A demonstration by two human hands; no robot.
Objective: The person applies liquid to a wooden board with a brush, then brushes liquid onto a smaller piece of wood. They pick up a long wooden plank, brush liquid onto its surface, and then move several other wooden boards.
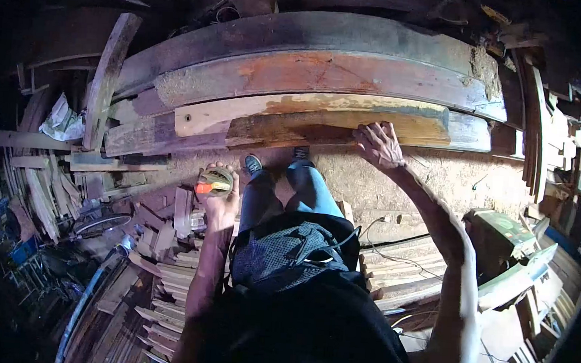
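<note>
In my left hand [219, 200] is a rounded, dark yellowish tape measure [216, 181] with a bright orange part; my fingers wrap around it, left of my legs. My right hand [380, 146] is on the near edge of a brown wooden board [294, 128], toward its right half, fingers bent over it. That board lies on top of a lighter plank [205, 113] with a knot near its left end. Behind them are a reddish plank [277, 74] and a long grey one [299, 32].
An upright post [109, 80] stands at the left of the planks, several upright boards [536, 130] at the right. Stacked wood strips [405, 272] lie beside my legs, near a cable [370, 233]. A greenish box-like object [500, 234] sits at right. Sawdust covers the ground [450, 178].
</note>
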